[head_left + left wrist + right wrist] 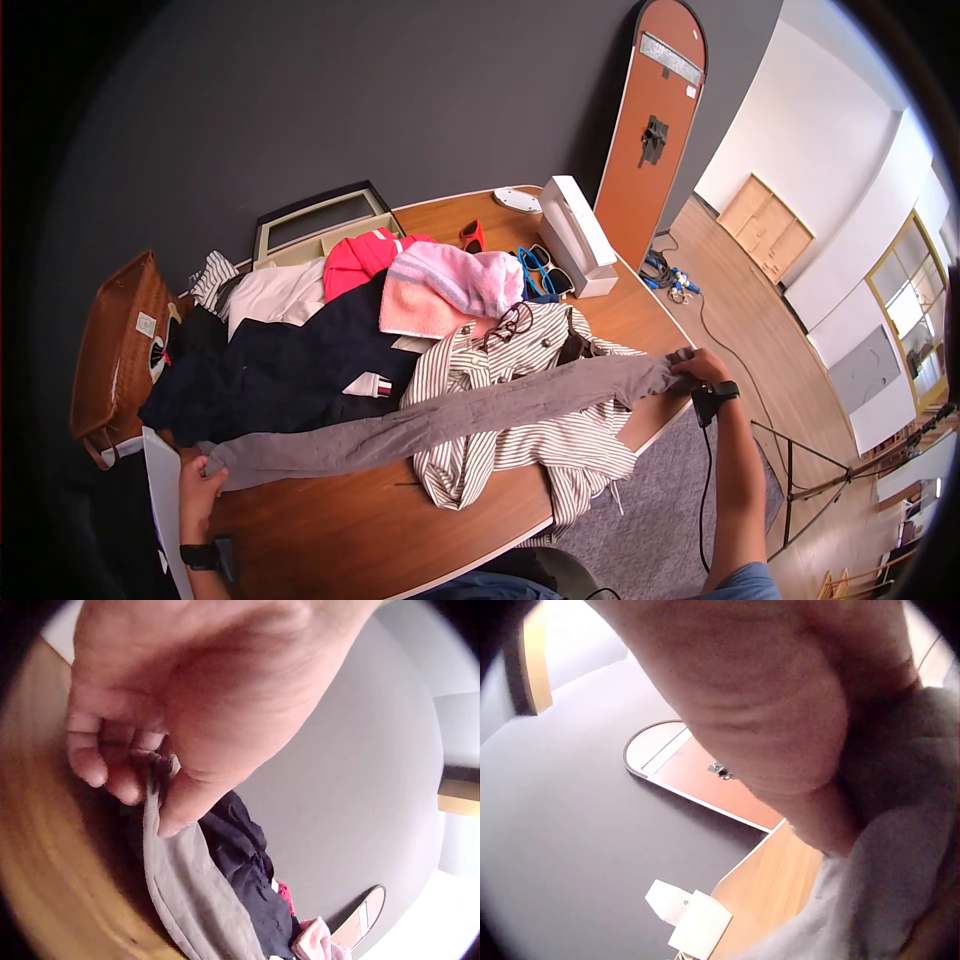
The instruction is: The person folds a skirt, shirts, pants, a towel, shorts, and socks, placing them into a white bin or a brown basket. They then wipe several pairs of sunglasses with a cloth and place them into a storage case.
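Note:
A long grey cloth [450, 420] is stretched between the two hands, low over the table and across a striped shirt [520, 455]. The left hand [203, 490] pinches its left end between thumb and fingers; the left wrist view shows the left hand [202, 697] with the grey cloth [191, 877] hanging from the pinch. At the table's right edge the right hand [705, 368] grips the other end, which is bunched up. In the right wrist view the right hand [772, 727] hides its own fingertips behind the palm and the grey cloth [885, 877].
Dark blue clothing [290, 360], a pink towel [455, 280] and a red garment [355, 262] lie heaped behind the cloth. A woven basket [115, 350] stands at the left. Sunglasses [550, 272] and a white box [580, 240] are at the back right; a tripod [800, 490] stands beyond the table.

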{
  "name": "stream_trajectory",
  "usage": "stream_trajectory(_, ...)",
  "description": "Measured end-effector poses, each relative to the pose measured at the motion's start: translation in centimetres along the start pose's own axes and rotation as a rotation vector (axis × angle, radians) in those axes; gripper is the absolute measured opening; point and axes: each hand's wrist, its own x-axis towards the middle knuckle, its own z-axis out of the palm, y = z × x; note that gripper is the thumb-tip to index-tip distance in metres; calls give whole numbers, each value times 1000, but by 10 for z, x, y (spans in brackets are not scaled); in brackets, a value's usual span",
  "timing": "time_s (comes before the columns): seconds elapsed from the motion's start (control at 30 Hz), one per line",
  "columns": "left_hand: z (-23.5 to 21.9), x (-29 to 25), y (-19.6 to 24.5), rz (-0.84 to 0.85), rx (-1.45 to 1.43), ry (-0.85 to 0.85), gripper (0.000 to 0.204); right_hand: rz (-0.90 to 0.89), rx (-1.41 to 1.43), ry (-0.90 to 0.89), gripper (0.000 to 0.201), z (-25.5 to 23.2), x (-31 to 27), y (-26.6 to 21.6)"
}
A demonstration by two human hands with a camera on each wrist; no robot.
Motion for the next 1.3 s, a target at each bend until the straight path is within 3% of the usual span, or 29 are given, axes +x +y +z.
stream_trajectory(0.07,-4,-8,4,27,-49,26,17,-84,358,-50,35,10,16,27)
stream_trajectory(0.13,-8,-22,14,48,-97,57,14,-125,523,-72,31,7,10,30)
stream_trajectory(0.2,-10,-39,36,-11,-427,57,14,-120,775,-117,27,3,0,23)
stream_trajectory(0.23,-12,-45,40,-14,-424,70,14,-116,773,-151,30,-6,-17,7)
stream_trajectory(0.33,-26,-62,43,63,-671,53,19,-242,743,-86,32,-19,-1,20)
stream_trajectory(0.43,-46,-73,33,148,-823,121,21,-232,847,-83,37,-64,-37,-26)
stream_trajectory(0.57,-54,-95,45,202,-933,289,18,-501,1039,-44,47,-107,-59,-73)
stream_trajectory(0.7,-65,-115,50,281,-917,420,25,-641,1142,-143,55,-119,-81,-135)
stream_trajectory(0.9,-114,-152,93,403,-854,593,40,-842,960,-300,67,-72,-168,-283)
stream_trajectory(1.03,-152,-168,123,529,-752,721,43,-903,931,-566,64,-18,-207,-345)
stream_trajectory(1.1,-176,-173,124,551,-680,717,48,-830,998,-785,59,7,-221,-359)
stream_trajectory(1.17,-189,-180,138,589,-634,593,48,-741,1045,-881,57,28,-233,-361)
stream_trajectory(1.2,-184,-180,147,598,-551,677,47,-726,1007,-887,56,36,-232,-354)
stream_trajectory(1.3,-166,-174,171,622,-524,635,44,-706,899,-814,57,66,-225,-323)
